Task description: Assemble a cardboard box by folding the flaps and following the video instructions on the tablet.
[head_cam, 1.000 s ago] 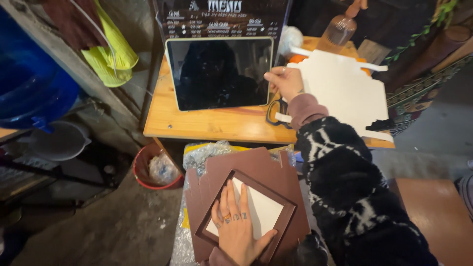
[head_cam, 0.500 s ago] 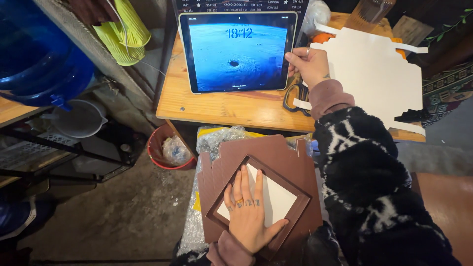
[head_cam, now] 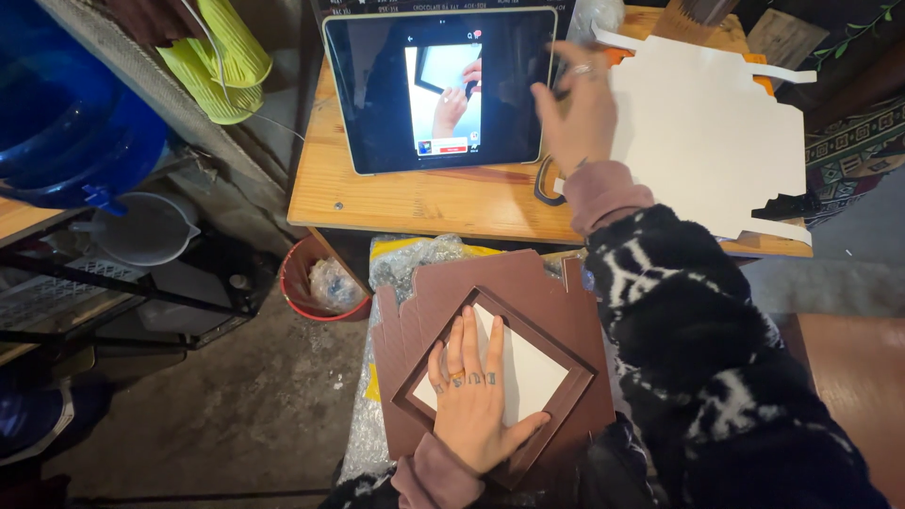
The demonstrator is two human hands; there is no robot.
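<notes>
Head view, looking down. Left hand [head_cam: 474,401] laid flat, fingers spread, gripping nothing; palm pressed on the white panel [head_cam: 528,372] framed inside the brown cardboard sheet [head_cam: 514,292]; sheet resting on the lap over bubble wrap [head_cam: 415,259]. Right hand [head_cam: 577,113] raised at the right edge of the tablet [head_cam: 438,90], fingers loosely open, holding nothing; contact with the screen cannot be told. Tablet propped on the wooden table [head_cam: 424,203], screen lit. White cut-out card [head_cam: 712,132] lying flat on the table just right of the hand; dark patterned sleeve [head_cam: 716,349] covering the table's near right corner and part of the brown sheet. Red bin [head_cam: 316,283] on the floor below the table's left edge; yellow-green cups [head_cam: 222,71], white jug [head_cam: 141,226] and blue tub [head_cam: 66,123] further left, well apart from both hands.
</notes>
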